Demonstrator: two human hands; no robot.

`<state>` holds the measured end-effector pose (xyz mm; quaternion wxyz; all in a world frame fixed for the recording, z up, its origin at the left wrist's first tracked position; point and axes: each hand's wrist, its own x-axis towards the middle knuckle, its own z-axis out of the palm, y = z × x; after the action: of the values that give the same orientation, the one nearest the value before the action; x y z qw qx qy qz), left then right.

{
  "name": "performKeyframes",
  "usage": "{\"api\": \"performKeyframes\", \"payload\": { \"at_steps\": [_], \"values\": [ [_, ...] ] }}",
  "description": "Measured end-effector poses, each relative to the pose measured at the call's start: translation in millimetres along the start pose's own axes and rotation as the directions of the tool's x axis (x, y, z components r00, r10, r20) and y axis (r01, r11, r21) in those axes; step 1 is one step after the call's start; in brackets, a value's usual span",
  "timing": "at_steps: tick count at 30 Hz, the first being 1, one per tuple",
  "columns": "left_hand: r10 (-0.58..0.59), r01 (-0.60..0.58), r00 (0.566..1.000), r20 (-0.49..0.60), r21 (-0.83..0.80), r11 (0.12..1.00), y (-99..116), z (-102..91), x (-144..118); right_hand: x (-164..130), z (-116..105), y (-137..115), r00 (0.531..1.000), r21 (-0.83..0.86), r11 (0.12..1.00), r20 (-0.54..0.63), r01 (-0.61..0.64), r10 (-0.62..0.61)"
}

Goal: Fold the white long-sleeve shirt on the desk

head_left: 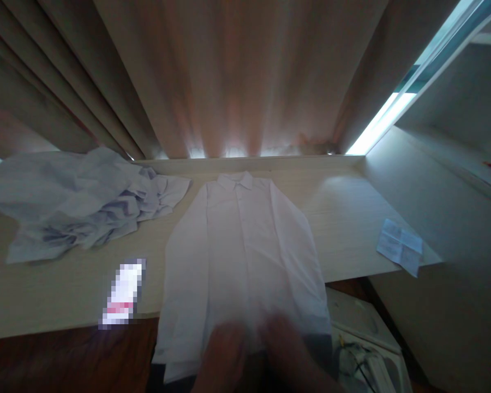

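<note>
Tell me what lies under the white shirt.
The white shirt lies flat on the pale wooden tabletop, its hem hanging past the front edge, at both hands. Anything beneath the cloth is hidden.

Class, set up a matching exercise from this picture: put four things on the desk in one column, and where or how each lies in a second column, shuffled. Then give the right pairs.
Things:
1. white shirt
2. crumpled pale blue cloth
3. folded paper
4. both hands (left hand, right hand)

Places or states:
A. at the right end of the desk, near its edge
B. laid out flat in the middle, collar toward the curtain
C. at the shirt's bottom hem, blurred
D. heaped at the left end

Pairs: 1-B, 2-D, 3-A, 4-C
</note>
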<state>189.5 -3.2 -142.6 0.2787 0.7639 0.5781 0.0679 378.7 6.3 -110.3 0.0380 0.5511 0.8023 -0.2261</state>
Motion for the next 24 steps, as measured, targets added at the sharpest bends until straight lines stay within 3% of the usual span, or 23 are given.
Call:
{"api": "performKeyframes", "payload": {
  "at_steps": [3,6,8,9,10,11,12,14,16,19,21,24],
  "values": [
    [0.042,-0.024,0.988,-0.147,0.123,0.992,-22.8,-9.1,3.6,2.2,3.8,1.3,1.000,-0.002,1.000,-0.018,0.023,-0.023],
    [0.053,-0.007,0.969,-0.242,0.187,0.982,-42.5,-32.3,14.1,3.1,-7.0,24.4,0.992,0.042,0.998,-0.118,0.038,-0.033],
    [-0.034,0.085,0.949,-0.314,0.150,0.985,-55.4,-60.6,19.9,1.3,-22.8,55.0,0.960,0.114,0.991,-0.264,-0.067,0.095],
    [-0.130,0.170,0.928,-0.350,0.088,0.982,-62.0,-78.2,20.8,-0.7,-31.8,73.4,0.919,0.170,0.973,-0.337,-0.155,0.205],
    [-0.257,0.278,0.890,-0.377,0.000,0.961,-68.5,-96.8,20.0,-3.4,-40.5,92.4,0.862,0.240,0.932,-0.369,-0.272,0.347],
    [-0.420,0.411,0.821,-0.387,-0.111,0.905,-74.7,-115.0,17.2,-6.7,-47.9,110.9,0.801,0.316,0.872,-0.365,-0.373,0.475],
    [-0.597,0.551,0.723,-0.349,-0.231,0.802,-80.4,-131.4,12.5,-10.4,-53.3,127.8,0.746,0.391,0.803,-0.330,-0.451,0.579],
    [-0.746,0.682,0.658,-0.101,-0.340,0.648,-89.1,-153.5,-0.9,-17.4,-56.9,153.6,0.684,0.514,0.663,-0.186,-0.544,0.705],
    [-0.758,0.726,0.646,0.090,-0.378,0.574,-93.8,-157.8,-15.6,-21.7,-51.3,166.9,0.661,0.591,0.549,-0.036,-0.591,0.750],
    [-0.703,0.722,0.675,0.224,-0.397,0.567,-97.2,-140.0,-31.0,-22.1,-35.2,170.4,0.648,0.646,0.429,0.134,-0.631,0.750],
    [-0.681,0.715,0.688,0.251,-0.392,0.578,-101.0,-124.5,-35.6,-20.4,-26.1,169.6,0.674,0.670,0.414,0.178,-0.616,0.717],
    [-0.656,0.695,0.712,0.251,-0.390,0.605,-109.3,-109.5,-37.4,-19.0,-21.0,172.2,0.739,0.710,0.446,0.154,-0.544,0.656]
  ]
}}
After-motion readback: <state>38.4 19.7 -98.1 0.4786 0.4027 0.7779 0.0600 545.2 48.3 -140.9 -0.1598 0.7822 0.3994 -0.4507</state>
